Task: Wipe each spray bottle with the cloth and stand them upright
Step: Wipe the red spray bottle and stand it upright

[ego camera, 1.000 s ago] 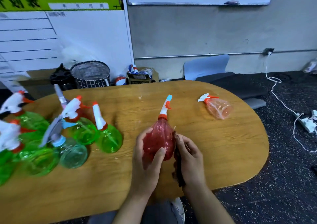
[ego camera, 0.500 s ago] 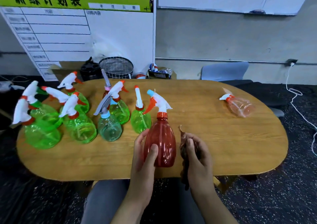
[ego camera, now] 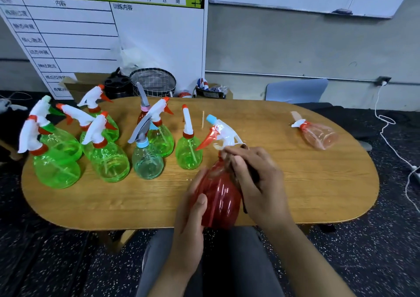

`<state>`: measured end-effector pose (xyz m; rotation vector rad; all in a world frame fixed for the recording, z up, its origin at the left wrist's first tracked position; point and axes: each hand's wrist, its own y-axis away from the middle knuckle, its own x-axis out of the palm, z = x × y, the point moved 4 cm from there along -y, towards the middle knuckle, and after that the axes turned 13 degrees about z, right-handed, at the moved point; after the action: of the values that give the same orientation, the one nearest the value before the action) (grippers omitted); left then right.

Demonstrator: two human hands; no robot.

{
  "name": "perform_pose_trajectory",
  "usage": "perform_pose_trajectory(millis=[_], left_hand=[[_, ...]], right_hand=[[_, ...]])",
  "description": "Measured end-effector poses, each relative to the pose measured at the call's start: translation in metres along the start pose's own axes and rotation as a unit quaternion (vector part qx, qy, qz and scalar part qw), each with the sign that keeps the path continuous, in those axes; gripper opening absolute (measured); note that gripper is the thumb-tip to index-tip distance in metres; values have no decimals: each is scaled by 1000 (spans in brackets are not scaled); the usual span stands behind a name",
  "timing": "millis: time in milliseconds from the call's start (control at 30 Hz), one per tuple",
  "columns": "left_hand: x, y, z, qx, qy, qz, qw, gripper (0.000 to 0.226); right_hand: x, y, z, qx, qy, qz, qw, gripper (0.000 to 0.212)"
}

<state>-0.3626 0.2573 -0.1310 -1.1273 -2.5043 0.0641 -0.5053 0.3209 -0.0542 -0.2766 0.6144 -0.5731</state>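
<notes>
Red bottle point(ego camera: 219, 196) at the table's point(ego camera: 318, 183) near edge, gripped low round the belly by left hand point(ego camera: 193, 215), long axis tilted up and away, so right hand point(ego camera: 252, 178), pinching the dark cloth point(ego camera: 244, 202), sat nearer the neck, pale pink bottle point(ego camera: 318, 135) lying well off right.

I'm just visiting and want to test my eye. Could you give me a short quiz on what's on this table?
1. True or false: the pale pink bottle lies on its side.
2. Which hand holds the cloth? A) left B) right
3. What colour is the bottle being wiped?

Key:
1. True; it lies apart, at the table's right end.
2. B; the right hand presses it to the bottle's neck, while the left hand grips the body.
3. Red.
</notes>
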Motion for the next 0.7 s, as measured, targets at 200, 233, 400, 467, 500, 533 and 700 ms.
perform_pose_trajectory(millis=[200, 233, 400, 467, 500, 533, 700], left_hand=[[-7, -5, -3, 14, 0, -24, 1000, 44], [-8, -5, -1, 3, 19, -28, 999, 44], [-17, -4, 4, -22, 64, -53, 996, 50], [-16, -4, 6, -21, 43, -44, 998, 52], [-15, -3, 8, -20, 29, -39, 999, 54], [-13, -1, 9, -24, 12, -36, 999, 57], [-11, 0, 10, -24, 1, -25, 999, 72]], right_hand=[[24, 12, 8, -106, 174, 80, 976, 33], [27, 20, 9, -153, 194, 102, 964, 31], [36, 43, 11, -285, 223, 146, 921, 26], [24, 28, 10, -201, 152, 89, 964, 30], [19, 17, 8, -142, 131, 55, 980, 31], [15, 5, 7, -86, 133, 33, 987, 33], [33, -4, 8, -54, 254, 65, 964, 32]])
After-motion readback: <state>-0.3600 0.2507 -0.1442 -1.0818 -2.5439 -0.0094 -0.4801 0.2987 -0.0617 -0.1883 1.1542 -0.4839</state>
